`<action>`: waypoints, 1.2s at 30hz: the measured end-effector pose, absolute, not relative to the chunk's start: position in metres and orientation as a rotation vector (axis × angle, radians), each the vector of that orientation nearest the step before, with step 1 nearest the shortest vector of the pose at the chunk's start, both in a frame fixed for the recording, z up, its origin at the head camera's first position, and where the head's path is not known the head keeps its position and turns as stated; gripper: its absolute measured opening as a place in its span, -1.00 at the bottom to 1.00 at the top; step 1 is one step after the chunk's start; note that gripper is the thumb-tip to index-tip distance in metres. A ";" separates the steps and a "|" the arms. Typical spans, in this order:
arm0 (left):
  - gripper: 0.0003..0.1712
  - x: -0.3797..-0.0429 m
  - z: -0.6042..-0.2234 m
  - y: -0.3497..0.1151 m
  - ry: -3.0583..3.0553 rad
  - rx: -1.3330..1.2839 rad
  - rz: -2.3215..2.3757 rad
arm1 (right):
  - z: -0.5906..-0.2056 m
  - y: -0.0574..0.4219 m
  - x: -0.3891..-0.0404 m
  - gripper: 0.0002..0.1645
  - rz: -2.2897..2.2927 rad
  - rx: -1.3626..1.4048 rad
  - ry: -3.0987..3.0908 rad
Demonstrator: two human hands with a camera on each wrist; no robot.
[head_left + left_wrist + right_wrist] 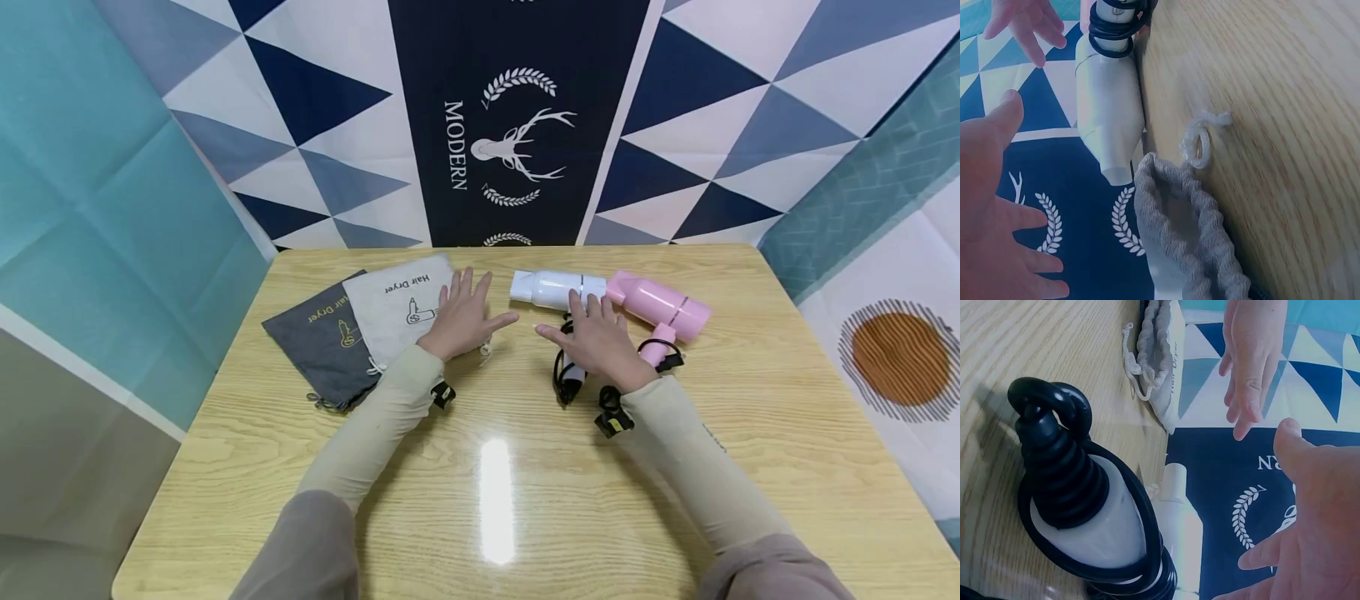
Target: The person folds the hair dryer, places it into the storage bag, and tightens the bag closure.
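My left hand (462,319) hovers with spread, straight fingers beside a light grey drawstring pouch (397,304) printed "Hair Dryer". A dark grey pouch (318,337) lies partly under that one. Above a white hair dryer (558,289), my right hand (597,337) is likewise spread and holds nothing. The dryer's black cord is wound round its handle, plain in the right wrist view, where the cord (1060,469) fills the near left. A pink hair dryer (663,304) lies to the right, its nozzle close to the white one. The right hand covers part of the white dryer's handle.
Everything lies on a light wood table (420,517) with a bright reflection near its front. A patterned cloth (510,125) with a deer head hangs behind the back edge. Teal cloth (135,183) hangs at the left, another printed cloth (885,358) at the right.
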State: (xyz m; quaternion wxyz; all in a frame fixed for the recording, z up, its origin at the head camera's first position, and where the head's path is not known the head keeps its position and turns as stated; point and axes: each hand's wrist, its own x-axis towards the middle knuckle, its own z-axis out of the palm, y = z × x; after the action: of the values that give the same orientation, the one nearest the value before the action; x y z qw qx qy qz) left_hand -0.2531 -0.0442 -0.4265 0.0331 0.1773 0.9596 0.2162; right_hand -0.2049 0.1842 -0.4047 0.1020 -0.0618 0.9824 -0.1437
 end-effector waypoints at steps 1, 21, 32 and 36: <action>0.06 -0.254 -0.427 -0.043 2.950 0.551 0.675 | -0.405 0.184 -0.205 0.23 -0.424 -0.180 2.901; 0.05 -0.272 -0.444 -0.023 2.938 0.630 0.736 | -0.411 0.189 -0.205 0.31 -0.393 -0.145 2.862; 0.02 -0.281 -0.450 -0.012 2.938 0.705 0.691 | -0.415 0.192 -0.207 0.33 -0.411 -0.136 2.857; -0.02 -0.287 -0.450 -0.009 2.950 0.749 0.710 | -0.416 0.193 -0.209 0.36 -0.389 -0.112 2.865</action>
State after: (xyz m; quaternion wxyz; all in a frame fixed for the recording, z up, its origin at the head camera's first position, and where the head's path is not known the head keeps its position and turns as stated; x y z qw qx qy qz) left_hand -0.2866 -0.0086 -0.4504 0.0084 0.2398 0.9439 0.2271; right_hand -0.2086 0.1933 -0.4162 0.1239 -0.0385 0.9825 -0.1336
